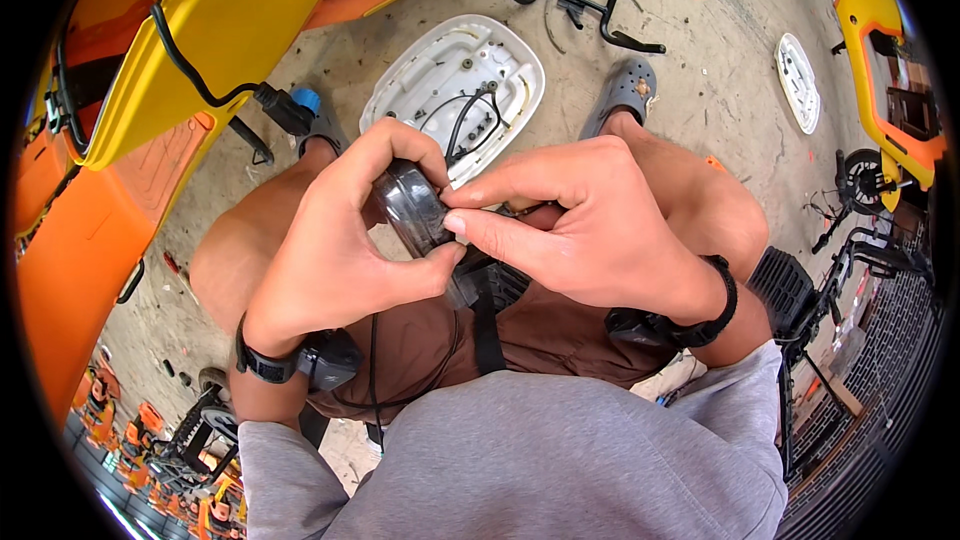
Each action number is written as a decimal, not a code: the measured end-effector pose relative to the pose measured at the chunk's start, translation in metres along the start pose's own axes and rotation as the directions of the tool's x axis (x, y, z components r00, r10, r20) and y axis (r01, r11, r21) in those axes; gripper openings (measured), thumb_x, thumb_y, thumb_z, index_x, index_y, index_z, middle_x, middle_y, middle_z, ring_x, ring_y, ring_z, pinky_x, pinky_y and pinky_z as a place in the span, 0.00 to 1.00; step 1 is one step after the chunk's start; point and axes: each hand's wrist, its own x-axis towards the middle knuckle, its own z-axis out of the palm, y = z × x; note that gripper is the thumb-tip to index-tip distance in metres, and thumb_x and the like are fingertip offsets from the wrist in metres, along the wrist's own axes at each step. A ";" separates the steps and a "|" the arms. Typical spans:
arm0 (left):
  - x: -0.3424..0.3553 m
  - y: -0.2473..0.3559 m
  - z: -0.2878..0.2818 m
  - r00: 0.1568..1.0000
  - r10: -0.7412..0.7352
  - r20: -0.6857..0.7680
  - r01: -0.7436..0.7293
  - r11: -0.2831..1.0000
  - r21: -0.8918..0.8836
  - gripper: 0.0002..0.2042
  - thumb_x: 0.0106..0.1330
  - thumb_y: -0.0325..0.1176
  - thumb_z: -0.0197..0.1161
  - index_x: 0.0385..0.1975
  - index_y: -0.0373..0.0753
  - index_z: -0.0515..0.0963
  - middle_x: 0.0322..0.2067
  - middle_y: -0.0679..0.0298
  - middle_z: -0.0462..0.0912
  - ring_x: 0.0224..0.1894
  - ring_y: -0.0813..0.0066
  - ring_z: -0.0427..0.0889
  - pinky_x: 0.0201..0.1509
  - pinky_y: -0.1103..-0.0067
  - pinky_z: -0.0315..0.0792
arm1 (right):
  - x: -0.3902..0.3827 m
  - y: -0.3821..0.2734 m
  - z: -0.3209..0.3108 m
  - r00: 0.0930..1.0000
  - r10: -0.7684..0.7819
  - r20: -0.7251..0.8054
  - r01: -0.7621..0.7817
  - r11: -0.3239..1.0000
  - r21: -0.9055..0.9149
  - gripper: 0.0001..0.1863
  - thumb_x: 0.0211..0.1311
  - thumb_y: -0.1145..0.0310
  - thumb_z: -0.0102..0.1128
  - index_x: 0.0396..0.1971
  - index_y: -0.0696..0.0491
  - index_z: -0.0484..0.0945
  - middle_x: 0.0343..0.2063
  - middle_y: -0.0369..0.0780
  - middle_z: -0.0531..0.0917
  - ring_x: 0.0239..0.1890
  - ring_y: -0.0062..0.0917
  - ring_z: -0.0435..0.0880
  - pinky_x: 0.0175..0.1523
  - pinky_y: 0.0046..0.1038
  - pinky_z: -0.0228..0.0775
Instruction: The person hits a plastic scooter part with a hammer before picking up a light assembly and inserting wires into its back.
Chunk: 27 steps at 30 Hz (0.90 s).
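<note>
Head view: a dark round lamp (pixel 412 208) is gripped at frame centre by the left hand (pixel 335 245); right hand (pixel 590 230) fingertips pinch its edge (wires trailing below). Slippage could drop it.

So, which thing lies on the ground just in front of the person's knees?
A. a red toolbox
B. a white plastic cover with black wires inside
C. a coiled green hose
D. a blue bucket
B: the white plastic cover lies hollow side up on the concrete, with black wires inside, beyond the left hand and right hand.

White cover (pixel 500 60) below; yellow bodywork (pixel 200 30) left
</note>
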 end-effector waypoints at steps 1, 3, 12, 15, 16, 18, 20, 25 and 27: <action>0.000 0.000 0.000 1.000 0.005 -0.009 -0.005 0.999 0.044 0.20 0.49 0.23 0.71 0.42 0.38 0.72 0.38 0.69 0.73 0.38 0.84 0.73 0.41 0.85 0.70 | 0.000 -0.001 -0.001 1.000 -0.019 0.004 0.019 0.998 -0.058 0.08 0.52 0.70 0.67 0.30 0.57 0.86 0.17 0.44 0.83 0.17 0.27 0.81 0.25 0.26 0.72; 0.000 -0.001 0.002 1.000 0.017 -0.026 -0.013 0.991 0.133 0.20 0.49 0.24 0.71 0.41 0.39 0.72 0.36 0.69 0.73 0.36 0.84 0.73 0.38 0.85 0.69 | 0.001 -0.003 -0.003 0.998 -0.052 0.021 0.055 0.984 -0.170 0.07 0.51 0.70 0.67 0.28 0.57 0.85 0.16 0.43 0.82 0.17 0.30 0.82 0.24 0.28 0.73; 0.000 -0.002 0.001 0.996 0.079 -0.050 -0.070 0.984 0.161 0.19 0.48 0.24 0.71 0.41 0.39 0.73 0.37 0.68 0.74 0.36 0.82 0.74 0.37 0.83 0.69 | 0.002 -0.006 0.001 0.982 -0.186 -0.027 0.169 0.938 -0.303 0.06 0.47 0.73 0.67 0.26 0.57 0.81 0.16 0.42 0.81 0.17 0.30 0.82 0.23 0.28 0.72; 0.001 -0.003 0.004 0.989 0.127 -0.073 -0.122 0.990 0.066 0.20 0.47 0.22 0.71 0.40 0.37 0.72 0.37 0.66 0.73 0.37 0.78 0.76 0.40 0.81 0.71 | 0.001 -0.001 0.007 0.942 -0.323 -0.089 0.279 0.903 -0.327 0.06 0.46 0.75 0.69 0.26 0.56 0.81 0.17 0.39 0.82 0.16 0.24 0.79 0.20 0.24 0.69; 0.002 -0.006 0.005 0.977 0.200 -0.080 -0.194 0.978 0.071 0.20 0.46 0.21 0.71 0.40 0.37 0.72 0.37 0.65 0.73 0.38 0.77 0.77 0.42 0.81 0.72 | 0.001 0.001 0.008 0.929 -0.357 -0.100 0.308 0.893 -0.329 0.07 0.45 0.75 0.70 0.27 0.56 0.82 0.17 0.37 0.82 0.14 0.19 0.76 0.19 0.21 0.65; 0.005 -0.012 0.006 0.935 0.344 -0.091 -0.337 0.938 0.086 0.20 0.45 0.20 0.71 0.39 0.36 0.72 0.37 0.64 0.73 0.40 0.74 0.79 0.44 0.80 0.73 | 0.001 0.000 0.009 0.909 -0.399 -0.119 0.342 0.878 -0.334 0.08 0.45 0.76 0.72 0.28 0.55 0.83 0.17 0.34 0.82 0.12 0.14 0.72 0.17 0.17 0.60; 0.005 -0.013 0.010 0.919 0.372 -0.131 -0.374 0.927 0.011 0.19 0.46 0.18 0.71 0.38 0.35 0.72 0.38 0.60 0.72 0.43 0.67 0.80 0.48 0.75 0.75 | 0.000 -0.003 0.010 0.898 -0.417 -0.137 0.354 0.872 -0.338 0.08 0.44 0.76 0.72 0.27 0.55 0.82 0.17 0.35 0.81 0.11 0.14 0.72 0.16 0.17 0.60; 0.007 -0.014 0.013 0.853 0.493 -0.168 -0.501 0.866 0.000 0.19 0.46 0.16 0.72 0.36 0.35 0.72 0.39 0.56 0.71 0.41 0.66 0.80 0.51 0.67 0.79 | 0.000 -0.006 0.011 0.849 -0.503 -0.164 0.423 0.831 -0.363 0.09 0.41 0.77 0.72 0.26 0.57 0.82 0.13 0.35 0.79 0.10 0.15 0.71 0.16 0.18 0.59; 0.008 -0.016 0.013 0.824 0.538 -0.176 -0.541 0.840 0.033 0.19 0.46 0.16 0.73 0.36 0.34 0.72 0.39 0.55 0.72 0.39 0.68 0.78 0.51 0.65 0.80 | 0.000 -0.006 0.011 0.842 -0.511 -0.173 0.428 0.829 -0.360 0.09 0.41 0.77 0.72 0.25 0.57 0.82 0.13 0.35 0.79 0.10 0.15 0.71 0.16 0.19 0.59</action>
